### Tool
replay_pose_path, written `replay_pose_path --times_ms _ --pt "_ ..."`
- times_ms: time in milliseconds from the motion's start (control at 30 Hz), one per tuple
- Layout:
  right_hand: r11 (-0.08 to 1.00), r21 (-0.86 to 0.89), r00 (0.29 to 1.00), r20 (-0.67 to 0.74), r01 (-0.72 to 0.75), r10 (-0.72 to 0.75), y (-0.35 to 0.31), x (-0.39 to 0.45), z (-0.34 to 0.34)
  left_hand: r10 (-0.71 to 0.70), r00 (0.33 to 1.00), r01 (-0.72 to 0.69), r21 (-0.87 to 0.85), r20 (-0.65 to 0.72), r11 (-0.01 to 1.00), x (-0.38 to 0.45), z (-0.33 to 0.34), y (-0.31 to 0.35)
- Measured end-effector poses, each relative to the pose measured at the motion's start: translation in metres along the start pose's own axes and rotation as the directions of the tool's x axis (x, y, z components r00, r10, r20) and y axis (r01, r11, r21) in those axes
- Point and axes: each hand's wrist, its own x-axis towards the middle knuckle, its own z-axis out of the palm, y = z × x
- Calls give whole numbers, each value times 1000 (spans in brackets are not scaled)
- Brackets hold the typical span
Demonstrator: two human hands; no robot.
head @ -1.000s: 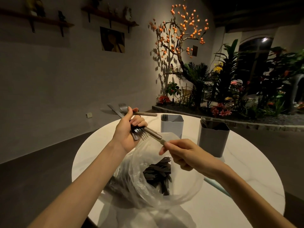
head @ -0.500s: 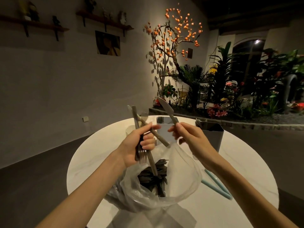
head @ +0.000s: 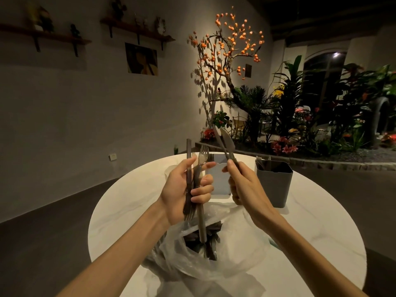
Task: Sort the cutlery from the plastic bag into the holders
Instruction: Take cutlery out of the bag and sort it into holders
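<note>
Gripping forks (head: 198, 179), left hand (head: 182, 189); right hand (head: 246, 187) pinches knives (head: 227, 146).

No writing, label, brand or number can be read anywhere here; the picture (head: 141, 59) on the wall, upper left, shows no legible words.

A round white table (head: 317, 221) with faint marbling carries everything. At its near middle lies a crumpled clear plastic bag (head: 231, 249) with dark cutlery (head: 211, 236) heaped inside. Farther back, at the middle, stands a light grey holder (head: 219, 179); just to its right stands a darker grey holder (head: 275, 185) with utensils poking from its far left corner.
</note>
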Motion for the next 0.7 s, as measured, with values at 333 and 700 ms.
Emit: replay_pose_path --times_ms 333,700 --pt "992 104 990 134 -65 51 -2 -7 1 106 989 -111 -39 -107 993 5 2 -3" --pt "997 -61 973 222 -54 66 2 -10 2 206 973 -214 -70 -107 974 -4 15 0"
